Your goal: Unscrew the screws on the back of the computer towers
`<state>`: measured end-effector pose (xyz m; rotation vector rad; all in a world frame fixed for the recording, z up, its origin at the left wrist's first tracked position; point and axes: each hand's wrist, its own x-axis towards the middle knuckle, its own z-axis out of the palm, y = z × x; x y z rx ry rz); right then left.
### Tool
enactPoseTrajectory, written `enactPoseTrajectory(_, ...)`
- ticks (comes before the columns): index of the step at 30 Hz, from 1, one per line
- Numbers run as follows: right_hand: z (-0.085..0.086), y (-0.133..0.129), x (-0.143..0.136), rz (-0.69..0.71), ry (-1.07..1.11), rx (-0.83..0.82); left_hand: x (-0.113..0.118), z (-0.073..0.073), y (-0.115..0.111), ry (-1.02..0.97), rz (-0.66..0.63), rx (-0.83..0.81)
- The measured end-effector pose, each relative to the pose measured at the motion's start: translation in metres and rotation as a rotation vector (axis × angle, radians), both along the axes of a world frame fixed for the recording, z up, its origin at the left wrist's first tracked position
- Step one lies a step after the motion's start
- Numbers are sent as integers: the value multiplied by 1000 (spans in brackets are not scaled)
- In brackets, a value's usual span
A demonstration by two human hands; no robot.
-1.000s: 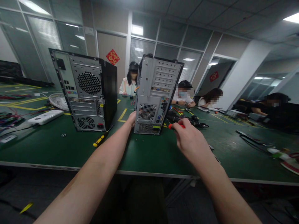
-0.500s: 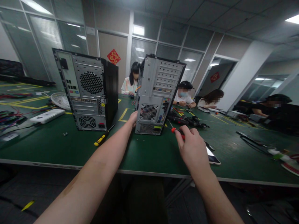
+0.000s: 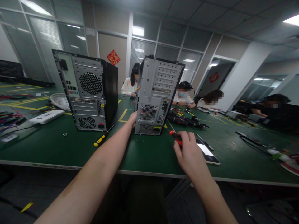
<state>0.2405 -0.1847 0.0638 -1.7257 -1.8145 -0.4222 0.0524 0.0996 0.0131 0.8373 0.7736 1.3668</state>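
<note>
My right hand (image 3: 190, 152) is closed around the red and black handle of a screwdriver (image 3: 175, 137), whose shaft points up and left towards the lower right edge of a computer tower (image 3: 149, 84). Whether the tip touches the case is hard to make out. The tower stands upright with its grey rear panel facing me. Against its lower left side rests my left hand (image 3: 132, 119), its fingers hidden behind the case. A second computer tower (image 3: 91, 84) is upright further left. In front of that one lies a yellow and black screwdriver (image 3: 101, 140).
Beside my right hand lie a phone (image 3: 211, 157) and a pen (image 3: 206, 143). Small screws (image 3: 64, 134), a white power strip (image 3: 47, 116) and a white basket (image 3: 60, 101) are on the left. Black cables (image 3: 195, 121) lie behind the right hand. Several people sit across the table.
My right hand has moved slightly down with the screwdriver, whose handle now shows more. The phone and pen are less covered. My left hand has stayed at the tower's side.
</note>
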Motion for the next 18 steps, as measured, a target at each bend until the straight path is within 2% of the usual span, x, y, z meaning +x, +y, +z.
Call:
enactPoseTrajectory(8, -11, 0, 1, -27, 71, 19, -2, 1, -4, -19, -47, 24)
enactPoseTrajectory(14, -21, 1, -1, -3, 165, 69, -2, -2, 2, 33, 6, 36)
enactPoseTrajectory(18, -23, 2, -4, -38, 182, 58, 0, -6, 5, 53, 11, 53)
